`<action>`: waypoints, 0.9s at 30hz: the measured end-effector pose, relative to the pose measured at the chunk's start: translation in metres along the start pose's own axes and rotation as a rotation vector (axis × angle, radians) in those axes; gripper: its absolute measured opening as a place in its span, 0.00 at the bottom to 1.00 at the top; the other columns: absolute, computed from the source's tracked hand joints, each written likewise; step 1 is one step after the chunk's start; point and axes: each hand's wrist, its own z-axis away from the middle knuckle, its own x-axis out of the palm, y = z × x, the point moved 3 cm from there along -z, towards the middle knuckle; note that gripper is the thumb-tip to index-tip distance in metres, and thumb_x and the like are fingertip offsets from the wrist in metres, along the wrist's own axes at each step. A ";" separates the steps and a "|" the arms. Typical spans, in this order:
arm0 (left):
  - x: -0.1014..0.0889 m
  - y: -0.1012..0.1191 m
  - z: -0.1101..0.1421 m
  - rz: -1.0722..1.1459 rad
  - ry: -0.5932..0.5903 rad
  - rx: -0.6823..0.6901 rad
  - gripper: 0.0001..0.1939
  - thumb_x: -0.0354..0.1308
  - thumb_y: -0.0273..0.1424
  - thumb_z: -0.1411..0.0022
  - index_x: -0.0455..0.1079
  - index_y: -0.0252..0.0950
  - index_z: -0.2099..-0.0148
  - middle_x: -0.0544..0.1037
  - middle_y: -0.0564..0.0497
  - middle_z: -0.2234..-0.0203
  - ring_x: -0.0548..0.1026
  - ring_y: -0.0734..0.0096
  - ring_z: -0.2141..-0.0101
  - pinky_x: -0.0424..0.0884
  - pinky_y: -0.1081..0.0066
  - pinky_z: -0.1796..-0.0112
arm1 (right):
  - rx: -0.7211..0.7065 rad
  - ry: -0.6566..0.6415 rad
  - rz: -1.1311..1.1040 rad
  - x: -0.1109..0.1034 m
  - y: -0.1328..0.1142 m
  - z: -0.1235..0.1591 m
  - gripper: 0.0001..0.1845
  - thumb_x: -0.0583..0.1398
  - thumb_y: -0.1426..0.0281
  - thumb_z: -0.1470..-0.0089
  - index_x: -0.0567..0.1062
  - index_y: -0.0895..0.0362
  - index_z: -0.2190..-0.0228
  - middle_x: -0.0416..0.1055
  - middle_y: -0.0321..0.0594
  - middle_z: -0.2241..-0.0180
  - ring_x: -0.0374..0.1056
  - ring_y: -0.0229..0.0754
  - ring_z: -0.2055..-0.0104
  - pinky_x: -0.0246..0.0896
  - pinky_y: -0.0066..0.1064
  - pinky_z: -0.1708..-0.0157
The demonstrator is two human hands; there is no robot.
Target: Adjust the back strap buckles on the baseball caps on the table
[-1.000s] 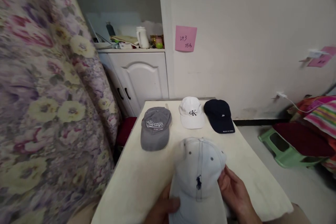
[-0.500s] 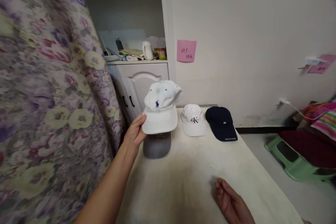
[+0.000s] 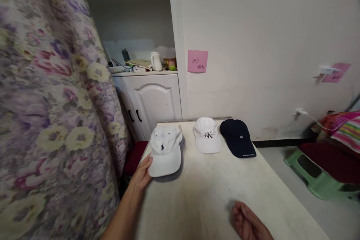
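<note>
A pale cap [image 3: 165,152] with a small dark horse-rider emblem lies over a grey cap [image 3: 183,146], of which only the right and front edges show. My left hand [image 3: 143,172] grips the pale cap's brim at its left side, fingers partly hidden beneath. To the right sit a white cap [image 3: 206,135] with black "CK" letters and a navy cap [image 3: 238,138] with small white lettering, side by side. Near the front right, my right hand [image 3: 246,219] hovers over or rests on the tabletop, its fingers curled in and nothing visible in them.
All the caps are on a cream-coloured table [image 3: 194,198]. A floral curtain [image 3: 56,120] hangs along the left. Behind stands a white cabinet [image 3: 157,101] with a white jug [image 3: 156,61] on its ledge. A green stool [image 3: 315,176] with a dark red cover is at the right.
The pale cap went from both hands at the front to my left hand alone, then came down onto the grey cap. My right hand let go and stays at the front right.
</note>
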 end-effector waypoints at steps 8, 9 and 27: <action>-0.017 -0.002 0.011 -0.115 -0.025 -0.038 0.39 0.67 0.27 0.45 0.60 0.36 0.33 0.79 0.42 0.48 0.76 0.53 0.47 0.75 0.65 0.49 | -0.012 -0.027 0.029 0.006 -0.001 0.001 0.15 0.75 0.70 0.59 0.80 0.58 0.68 0.81 0.39 0.69 0.75 0.34 0.70 0.70 0.27 0.64; -0.018 -0.002 0.011 -0.128 -0.005 -0.046 0.39 0.66 0.26 0.44 0.59 0.37 0.32 0.79 0.42 0.49 0.77 0.54 0.49 0.76 0.66 0.51 | -0.013 -0.033 0.027 0.006 -0.001 0.001 0.14 0.75 0.70 0.59 0.80 0.58 0.68 0.81 0.38 0.69 0.75 0.34 0.70 0.70 0.27 0.64; 0.000 -0.035 0.027 -0.819 0.330 0.439 0.33 0.49 0.47 0.32 0.57 0.36 0.31 0.58 0.43 0.33 0.55 0.56 0.34 0.45 0.59 0.34 | -0.026 -0.112 0.016 0.015 -0.004 0.001 0.07 0.71 0.73 0.50 0.80 0.60 0.67 0.80 0.43 0.66 0.75 0.37 0.65 0.68 0.28 0.60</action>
